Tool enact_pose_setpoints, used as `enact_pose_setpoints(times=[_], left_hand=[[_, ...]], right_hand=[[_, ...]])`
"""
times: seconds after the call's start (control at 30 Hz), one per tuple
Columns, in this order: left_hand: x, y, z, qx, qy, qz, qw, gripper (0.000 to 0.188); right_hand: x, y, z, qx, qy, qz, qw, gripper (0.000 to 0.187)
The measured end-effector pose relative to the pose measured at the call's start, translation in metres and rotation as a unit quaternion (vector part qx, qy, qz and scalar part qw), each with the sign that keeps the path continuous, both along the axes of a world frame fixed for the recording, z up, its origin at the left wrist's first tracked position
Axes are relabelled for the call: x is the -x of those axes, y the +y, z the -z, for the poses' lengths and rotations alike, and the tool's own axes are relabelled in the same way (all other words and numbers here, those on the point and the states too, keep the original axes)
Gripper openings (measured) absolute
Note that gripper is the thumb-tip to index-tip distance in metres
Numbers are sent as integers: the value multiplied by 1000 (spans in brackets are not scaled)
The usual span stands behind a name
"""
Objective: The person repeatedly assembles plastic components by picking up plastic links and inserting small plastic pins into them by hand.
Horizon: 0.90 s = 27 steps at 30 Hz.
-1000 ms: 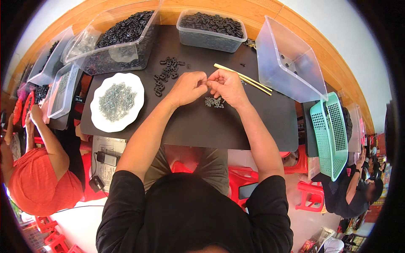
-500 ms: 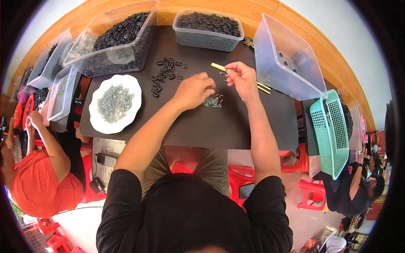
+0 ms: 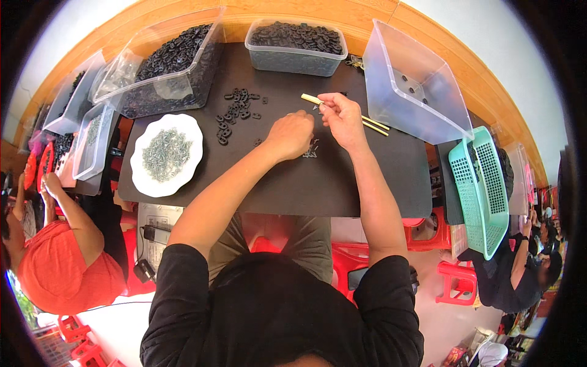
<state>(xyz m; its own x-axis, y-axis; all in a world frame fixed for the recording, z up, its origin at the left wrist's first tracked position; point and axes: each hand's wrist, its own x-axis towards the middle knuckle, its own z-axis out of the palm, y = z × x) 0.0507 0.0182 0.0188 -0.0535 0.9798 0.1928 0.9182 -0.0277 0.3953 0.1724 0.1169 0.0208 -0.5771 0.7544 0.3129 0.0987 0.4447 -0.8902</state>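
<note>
My left hand (image 3: 292,133) is over the middle of the dark table, fingers bent and pinched beside a small pile of silver screws (image 3: 311,150). What it holds, if anything, is hidden. My right hand (image 3: 343,119) is closed at the fingertips, close to the left. Pale yellow sticks (image 3: 312,98) show on both sides of it; I cannot tell whether it grips them or they lie underneath. A tiny silver piece (image 3: 315,107) shows by its fingertips. Left of my hands lie loose black plastic parts (image 3: 237,110). A white scalloped plate (image 3: 139,174) bears many screws.
Clear bins with black parts stand at the back left (image 3: 165,98) and back middle (image 3: 296,61). A clear bin (image 3: 422,116) with a few parts stands at the right, beside a green basket (image 3: 483,202). Co-workers sit at the left (image 3: 70,263) and right (image 3: 510,275).
My left hand has shifted right, nearer my right hand, and covers part of the screw pile. A black part left of it now shows. The whole view has moved slightly.
</note>
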Motion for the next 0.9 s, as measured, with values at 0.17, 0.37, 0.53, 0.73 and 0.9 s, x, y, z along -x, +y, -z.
enact_pose_setpoints(times=[0.17, 0.37, 0.53, 0.73, 0.9], left_hand=[[26, -4, 4, -16, -352, -34, 935, 4], [41, -2, 12, -23, -641, -1, 767, 11], [37, -1, 19, -28, -744, 57, 665, 9], [35, 0, 16, -25, -738, 79, 670, 8], [33, -1, 15, -35, -721, 66, 688, 8]], right_hand=[[0, -2, -1, 74, 57, -47, 995, 19], [5, -11, 0, 51, 76, -119, 989, 18], [11, -22, -1, 86, 89, -110, 986, 15], [9, -21, -3, 35, 95, -83, 991, 14], [10, -23, -3, -18, 106, -89, 990, 13]])
